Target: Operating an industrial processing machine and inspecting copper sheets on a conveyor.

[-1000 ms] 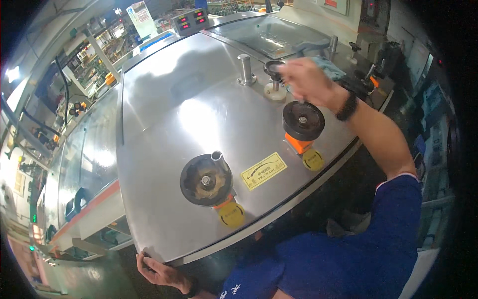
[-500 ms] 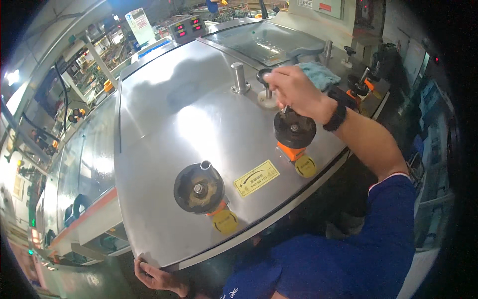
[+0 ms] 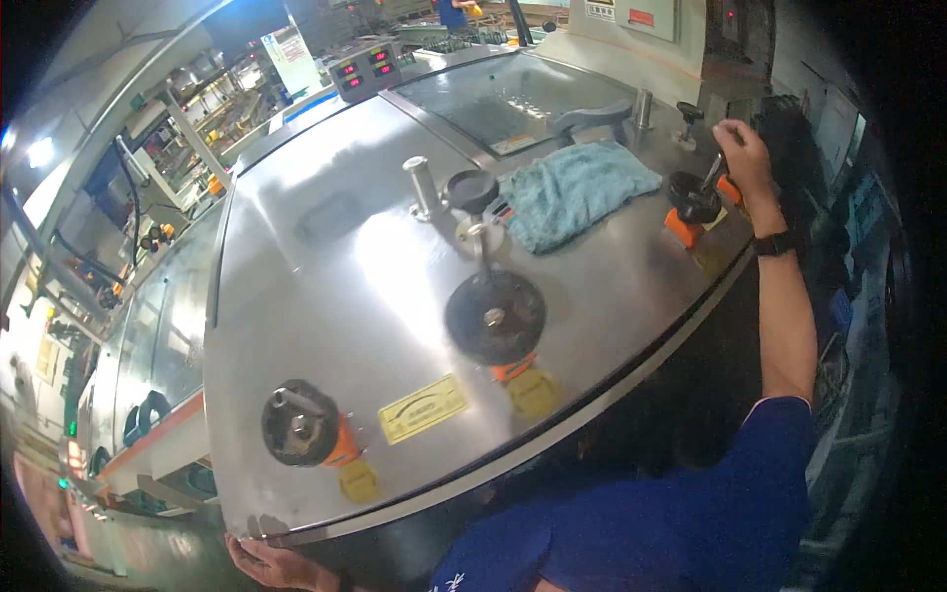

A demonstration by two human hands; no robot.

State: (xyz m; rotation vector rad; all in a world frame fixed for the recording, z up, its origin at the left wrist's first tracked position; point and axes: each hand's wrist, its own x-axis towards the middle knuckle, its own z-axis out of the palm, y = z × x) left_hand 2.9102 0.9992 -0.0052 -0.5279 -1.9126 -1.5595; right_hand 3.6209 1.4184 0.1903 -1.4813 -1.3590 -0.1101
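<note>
A slanted steel machine cover point(image 3: 335, 286) spreads in front of me. My left hand point(image 3: 281, 564) has its fingers bent round the cover's near left corner. At the far right, my right hand point(image 3: 745, 163) is closed beside a black handwheel point(image 3: 693, 199) with an upright metal crank handle; whatever it grips is hidden by the hand. Another black handwheel point(image 3: 493, 318) is mid-cover, and a third handwheel point(image 3: 299, 424) is nearer the left corner. Both have orange parts below them. A folded light-blue cloth point(image 3: 577, 192) lies between the middle and right handwheels.
A metal post point(image 3: 422, 187) and a black knob point(image 3: 473, 189) rise behind the middle handwheel. A glass window point(image 3: 493, 94) is set in the far part, with a grey handle point(image 3: 590, 118). A display box point(image 3: 364, 71) stands at the back. Far off, a person point(image 3: 454, 14) is partly visible.
My right hand has moved right, from the middle handwheel to the far-right one. The view has shifted right, uncovering the cloth. My left hand remains at the cover's corner.
</note>
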